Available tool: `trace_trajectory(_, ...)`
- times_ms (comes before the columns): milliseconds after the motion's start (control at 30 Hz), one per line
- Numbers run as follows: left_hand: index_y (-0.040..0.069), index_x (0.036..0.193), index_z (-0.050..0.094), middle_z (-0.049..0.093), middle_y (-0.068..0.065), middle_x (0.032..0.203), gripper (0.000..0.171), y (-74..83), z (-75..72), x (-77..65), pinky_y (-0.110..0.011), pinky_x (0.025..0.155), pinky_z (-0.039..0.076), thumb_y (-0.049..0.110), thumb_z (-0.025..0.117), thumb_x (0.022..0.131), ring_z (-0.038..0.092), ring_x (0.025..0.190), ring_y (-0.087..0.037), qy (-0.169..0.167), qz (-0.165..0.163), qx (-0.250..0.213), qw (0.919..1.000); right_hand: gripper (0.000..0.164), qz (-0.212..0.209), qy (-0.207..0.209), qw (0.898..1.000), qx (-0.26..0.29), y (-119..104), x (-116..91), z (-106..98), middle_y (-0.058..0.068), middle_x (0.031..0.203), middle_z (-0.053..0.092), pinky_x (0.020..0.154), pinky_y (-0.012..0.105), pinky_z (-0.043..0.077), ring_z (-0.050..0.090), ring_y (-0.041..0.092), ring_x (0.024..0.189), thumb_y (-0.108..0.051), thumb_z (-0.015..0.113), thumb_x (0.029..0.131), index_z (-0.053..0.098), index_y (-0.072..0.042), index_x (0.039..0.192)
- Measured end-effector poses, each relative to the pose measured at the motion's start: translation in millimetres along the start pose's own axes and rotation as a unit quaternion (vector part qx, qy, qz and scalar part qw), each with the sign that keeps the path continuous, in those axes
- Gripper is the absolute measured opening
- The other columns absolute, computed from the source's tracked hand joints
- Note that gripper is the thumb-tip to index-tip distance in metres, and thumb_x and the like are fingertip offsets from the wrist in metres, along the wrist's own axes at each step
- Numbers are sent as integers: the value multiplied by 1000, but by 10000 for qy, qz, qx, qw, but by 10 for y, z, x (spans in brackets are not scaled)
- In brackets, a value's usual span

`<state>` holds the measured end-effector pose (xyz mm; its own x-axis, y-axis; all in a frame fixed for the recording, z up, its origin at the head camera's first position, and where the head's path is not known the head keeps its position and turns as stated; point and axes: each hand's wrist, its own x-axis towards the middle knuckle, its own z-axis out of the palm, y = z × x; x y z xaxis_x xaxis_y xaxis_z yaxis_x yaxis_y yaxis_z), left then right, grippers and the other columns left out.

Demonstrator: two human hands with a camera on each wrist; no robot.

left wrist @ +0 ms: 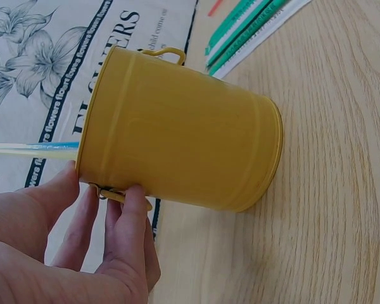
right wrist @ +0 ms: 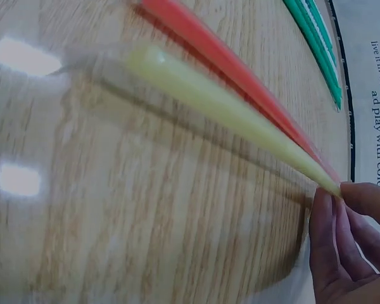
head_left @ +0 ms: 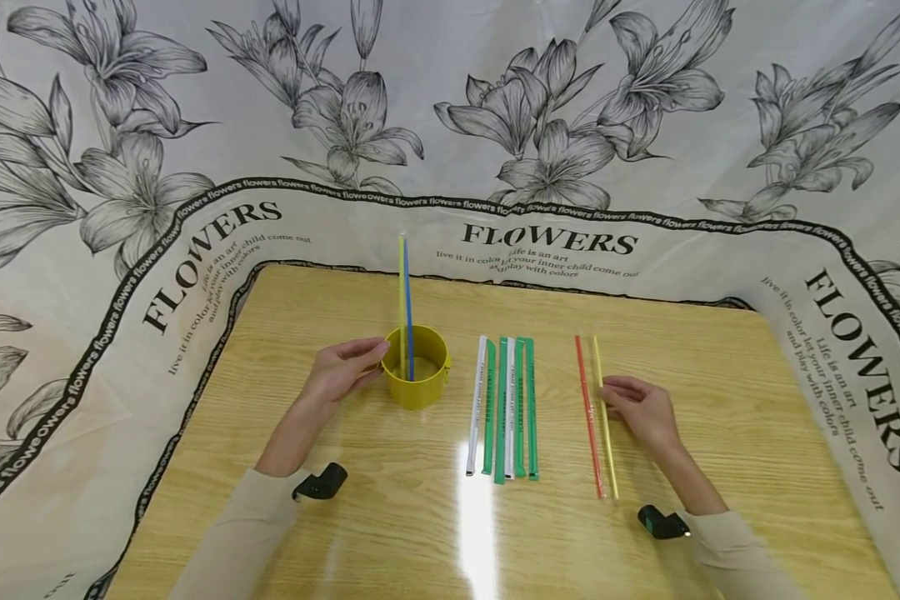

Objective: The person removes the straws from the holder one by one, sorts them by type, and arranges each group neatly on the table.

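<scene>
A yellow pail [head_left: 416, 392] with small side handles stands upright on the table, and a yellow straw [head_left: 402, 292] and a blue straw [head_left: 408, 292] lean inside it. My left hand [head_left: 339, 368] holds the pail at its left side, thumb at the rim and fingers by a handle [left wrist: 111, 193]. Over on the right, my right hand [head_left: 641, 408] pinches another yellow straw [right wrist: 221, 111] in a clear wrapper; in the right wrist view its near end looks lifted, with a shadow below. Just left of that straw lies a red straw [head_left: 589, 417], also in clear wrapping.
Between the hands lies a row of several green paper-wrapped straws [head_left: 531, 408] and white ones [head_left: 476, 408]. The wooden table [head_left: 390, 517] ends at a flower-printed cloth [head_left: 555, 179] behind it and at both sides. A bright reflection falls on the front of the table.
</scene>
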<state>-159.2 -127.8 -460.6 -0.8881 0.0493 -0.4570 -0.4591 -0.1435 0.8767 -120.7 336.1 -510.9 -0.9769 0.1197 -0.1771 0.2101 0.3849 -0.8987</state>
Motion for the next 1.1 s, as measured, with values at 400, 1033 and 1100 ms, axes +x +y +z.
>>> trace_trajectory(400, 1, 137, 65, 64, -15, 133, 40, 1, 8, 1, -39, 107, 52, 15, 71, 100, 67, 115, -19, -17, 7, 38, 10000, 33, -442, 289, 9946, -896, -8, 32, 114, 30, 109, 70, 62, 23, 63, 69, 2, 75, -8, 74, 97, 66, 12, 122)
trace_trajectory(1033, 2, 136, 66, 65, -15, 133, 40, -14, -3, 13, -39, 106, 52, 16, 72, 99, 68, 113, -17, -16, -8, 139, 9999, 31, -527, 519, 9867, -1450, -193, 52, 91, 24, 110, 69, 66, 17, 59, 69, 13, 87, -19, 65, 104, 67, 6, 122)
trace_trajectory(1100, 3, 137, 65, 65, -14, 133, 40, -14, -3, 12, -39, 106, 52, 16, 72, 99, 68, 113, -16, -5, -25, 151, 9999, 32, -582, 495, 9861, -1478, -243, 58, 99, 24, 110, 69, 66, 14, 57, 70, 20, 92, -20, 65, 104, 67, 5, 122)
